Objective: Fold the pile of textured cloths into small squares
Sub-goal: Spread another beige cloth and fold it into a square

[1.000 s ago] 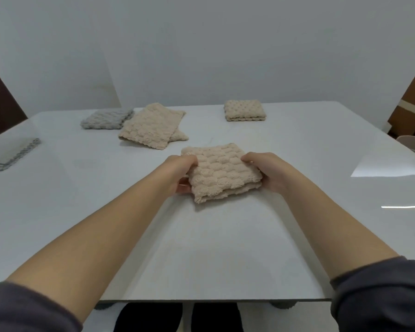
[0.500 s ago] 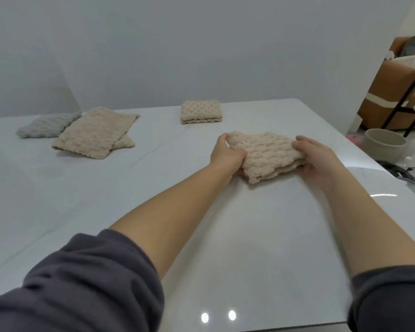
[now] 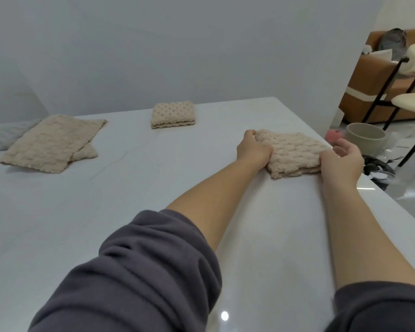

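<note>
A folded beige textured cloth (image 3: 295,152) lies on the white table (image 3: 134,200) close to its right edge. My left hand (image 3: 253,149) grips the cloth's left side, fingers curled over it. Against the cloth's right side rests my right hand (image 3: 340,161); its thumb touches the cloth, while its fingers hang loosely curled off it, past the table edge. A folded beige square (image 3: 173,114) sits further back. At the left, a pile of larger beige cloths (image 3: 50,142) lies partly spread, with a grey cloth (image 3: 0,137) beyond it.
The table's right edge runs just beside my right hand. On the floor beyond it stand a beige bucket (image 3: 365,137) and a pink object (image 3: 334,135). A cream chair (image 3: 412,101) and a brown sofa (image 3: 369,92) are further right.
Both hands moved the folded cloth from the table's middle to near its right edge. My view turned right. My right hand's fingers have come off the cloth.
</note>
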Demonstrator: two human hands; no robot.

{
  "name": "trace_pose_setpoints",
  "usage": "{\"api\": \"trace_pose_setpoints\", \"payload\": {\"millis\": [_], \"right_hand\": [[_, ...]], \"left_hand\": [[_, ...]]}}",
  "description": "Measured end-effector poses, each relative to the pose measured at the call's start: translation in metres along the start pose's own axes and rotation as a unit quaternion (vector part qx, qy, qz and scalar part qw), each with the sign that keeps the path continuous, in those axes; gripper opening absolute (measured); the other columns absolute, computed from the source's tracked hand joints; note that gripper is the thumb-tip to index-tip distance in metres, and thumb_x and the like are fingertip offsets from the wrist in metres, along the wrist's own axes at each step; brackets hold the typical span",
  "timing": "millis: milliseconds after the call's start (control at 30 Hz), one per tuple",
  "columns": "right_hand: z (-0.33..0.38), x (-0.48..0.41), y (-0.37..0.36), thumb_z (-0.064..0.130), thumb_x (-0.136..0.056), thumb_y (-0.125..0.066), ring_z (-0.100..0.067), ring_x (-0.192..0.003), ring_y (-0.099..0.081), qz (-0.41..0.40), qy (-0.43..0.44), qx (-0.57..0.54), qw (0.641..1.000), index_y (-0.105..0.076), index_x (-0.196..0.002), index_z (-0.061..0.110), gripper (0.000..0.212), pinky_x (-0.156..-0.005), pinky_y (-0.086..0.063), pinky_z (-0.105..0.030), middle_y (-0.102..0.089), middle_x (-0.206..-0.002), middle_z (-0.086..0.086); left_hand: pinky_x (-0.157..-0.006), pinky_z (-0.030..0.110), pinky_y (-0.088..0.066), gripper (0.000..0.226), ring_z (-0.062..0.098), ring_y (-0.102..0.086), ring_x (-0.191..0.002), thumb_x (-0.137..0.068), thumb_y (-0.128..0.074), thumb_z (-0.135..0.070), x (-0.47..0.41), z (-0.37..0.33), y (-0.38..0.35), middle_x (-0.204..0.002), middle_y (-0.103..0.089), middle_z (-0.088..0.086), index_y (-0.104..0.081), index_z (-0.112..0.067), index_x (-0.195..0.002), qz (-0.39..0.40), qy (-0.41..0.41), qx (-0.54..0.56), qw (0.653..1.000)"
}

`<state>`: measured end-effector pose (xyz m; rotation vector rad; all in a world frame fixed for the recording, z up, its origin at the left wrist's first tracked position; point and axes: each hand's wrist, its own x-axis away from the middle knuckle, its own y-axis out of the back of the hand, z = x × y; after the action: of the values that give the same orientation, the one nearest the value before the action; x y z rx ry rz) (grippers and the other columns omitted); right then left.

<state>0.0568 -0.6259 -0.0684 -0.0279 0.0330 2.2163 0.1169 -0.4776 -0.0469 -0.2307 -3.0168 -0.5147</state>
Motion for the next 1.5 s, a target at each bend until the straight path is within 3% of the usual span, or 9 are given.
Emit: {"api": "trace_pose_setpoints", "payload": {"millis": [167,267,367,500,633,867,1033,1400,1500], "right_hand": [[-0.006,-0.006,-0.001,0.006,-0.083,-0.048,-0.01,-0.112,-0.052,-0.016,0.047,0.05,0.997,-0.055,-0.131,0.019,0.05,-0.094,-0.041,-0.022,-0.056,-0.125,0.004],[-0.01,-0.008,-0.001,0.008,-0.082,-0.046,-0.02,-0.124,-0.05,-0.02,0.14,0.134,0.981,-0.057,-0.129,0.013,0.048,-0.107,-0.039,-0.035,-0.055,-0.133,-0.004],[-0.008,-0.004,-0.009,0.007,-0.087,-0.041,-0.03,-0.138,-0.034,0.015,0.244,0.3,0.922,-0.053,-0.126,0.007,0.041,-0.113,-0.025,-0.052,-0.047,-0.139,-0.012],[-0.011,-0.002,-0.018,0.018,-0.099,-0.028,-0.03,-0.148,-0.01,0.094,0.196,0.515,0.829,-0.049,-0.13,0.013,0.037,-0.11,-0.004,-0.07,-0.029,-0.155,-0.007],[-0.017,-0.004,-0.019,0.021,-0.101,-0.026,-0.028,-0.149,-0.001,0.078,0.152,0.577,0.799,-0.041,-0.143,0.032,0.046,-0.105,0.002,-0.076,-0.018,-0.161,0.001],[-0.013,-0.004,-0.021,0.023,-0.102,-0.027,-0.029,-0.149,-0.005,0.077,0.179,0.565,0.802,-0.054,-0.129,0.026,0.039,-0.101,0.004,-0.079,-0.026,-0.157,-0.001],[-0.018,-0.007,-0.023,0.029,-0.103,-0.022,-0.029,-0.147,-0.011,0.111,0.187,0.575,0.789,-0.049,-0.132,0.026,0.04,-0.103,0.002,-0.079,-0.037,-0.147,0.0],[-0.019,-0.007,-0.023,0.031,-0.104,-0.019,-0.025,-0.148,-0.01,0.125,0.185,0.575,0.787,-0.032,-0.15,0.027,0.048,-0.105,0.004,-0.075,-0.029,-0.155,0.004],[-0.016,-0.003,-0.023,0.028,-0.103,-0.02,-0.026,-0.148,-0.009,0.113,0.191,0.561,0.797,-0.044,-0.14,0.023,0.044,-0.105,0.004,-0.076,-0.03,-0.155,0.001]], "left_hand": [[-0.087,0.025,-0.038,0.078,0.024,-0.05,-0.125,-0.093,-0.054,-0.014,-0.005,-0.004,-0.007,-0.142,-0.048,0.007,-0.007,-0.023,-0.155,0.007,-0.006,-0.004,1.0],[-0.079,0.027,-0.04,0.056,0.026,-0.052,-0.115,-0.094,-0.047,-0.013,0.0,-0.009,-0.005,-0.138,-0.049,0.009,-0.028,-0.017,-0.147,-0.014,-0.042,-0.089,0.995],[-0.09,0.037,-0.041,0.051,0.027,-0.039,-0.128,-0.094,-0.038,-0.018,0.008,-0.006,-0.003,-0.153,-0.027,0.011,-0.031,-0.014,-0.145,-0.021,-0.155,-0.298,0.942],[-0.119,0.05,-0.003,0.06,0.02,0.006,-0.149,-0.101,-0.025,-0.035,0.007,0.013,-0.005,-0.163,0.01,0.002,-0.004,-0.021,-0.156,0.114,-0.258,-0.452,0.846],[-0.118,0.054,0.007,0.06,0.017,0.014,-0.148,-0.103,-0.017,-0.04,0.005,0.027,-0.016,-0.162,0.013,0.0,0.003,-0.019,-0.155,0.142,-0.211,-0.453,0.855],[-0.114,0.052,-0.013,0.055,0.018,-0.014,-0.146,-0.098,-0.024,-0.033,0.009,0.011,-0.018,-0.16,-0.019,0.002,-0.025,-0.02,-0.152,0.059,-0.22,-0.426,0.875],[-0.115,0.057,0.01,0.056,0.016,0.011,-0.149,-0.102,-0.016,-0.038,-0.003,0.018,-0.019,-0.163,0.005,0.0,-0.005,-0.025,-0.155,0.132,-0.203,-0.464,0.852],[-0.114,0.059,0.013,0.057,0.014,0.008,-0.149,-0.1,-0.014,-0.04,-0.003,0.015,-0.016,-0.163,0.004,-0.001,-0.002,-0.027,-0.155,0.138,-0.171,-0.476,0.852],[-0.115,0.058,0.012,0.058,0.014,0.01,-0.149,-0.101,-0.015,-0.041,0.0,0.015,-0.011,-0.163,0.007,0.0,-0.002,-0.025,-0.155,0.136,-0.185,-0.459,0.858]]}}
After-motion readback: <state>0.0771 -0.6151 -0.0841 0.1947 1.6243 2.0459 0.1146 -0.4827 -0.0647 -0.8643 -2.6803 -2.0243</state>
